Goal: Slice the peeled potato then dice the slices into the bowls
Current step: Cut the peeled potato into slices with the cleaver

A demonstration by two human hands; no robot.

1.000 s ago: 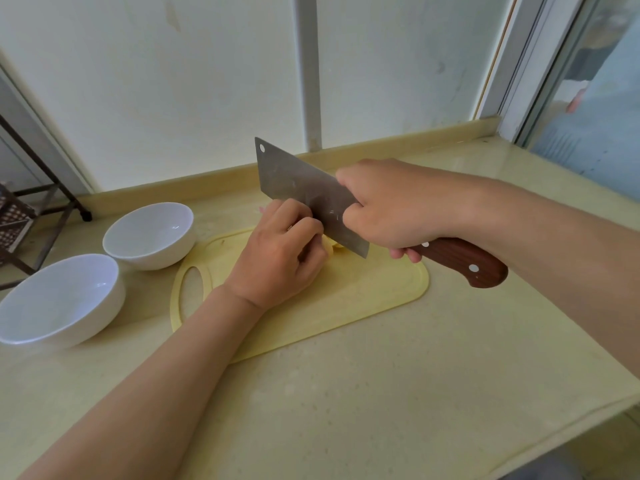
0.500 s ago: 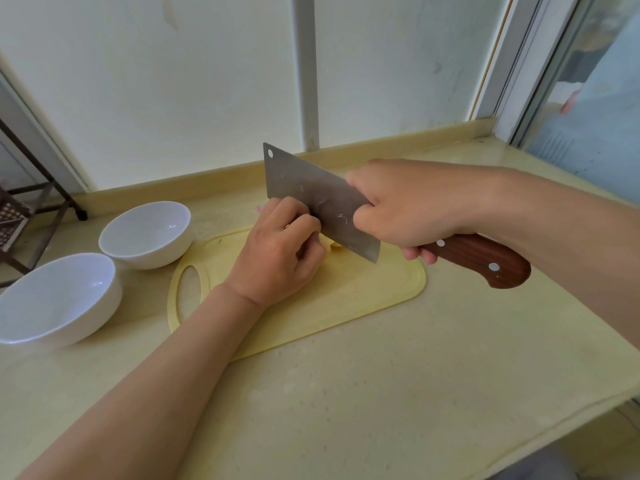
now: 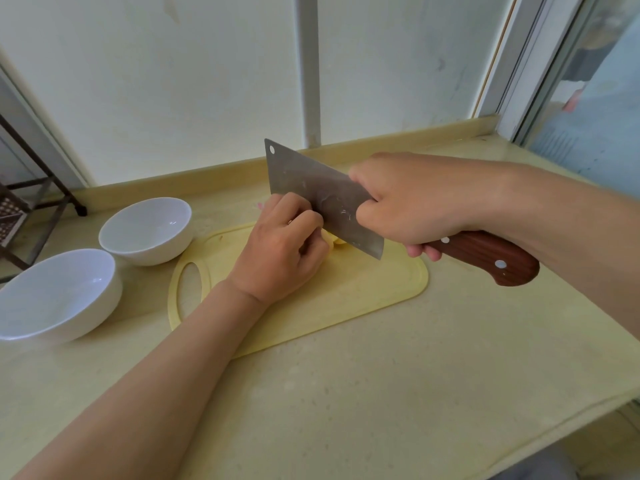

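White bowls (image 3: 149, 252) (image 3: 69, 322) (two), one cleaver (image 3: 311, 192), one potato (image 3: 335, 240)

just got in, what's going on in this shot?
A person is slicing a potato on a yellow cutting board. The left hand curls over the potato and hides most of it. The right hand grips the cleaver, its blade against the left knuckles. Two white bowls sit to the left, both empty.
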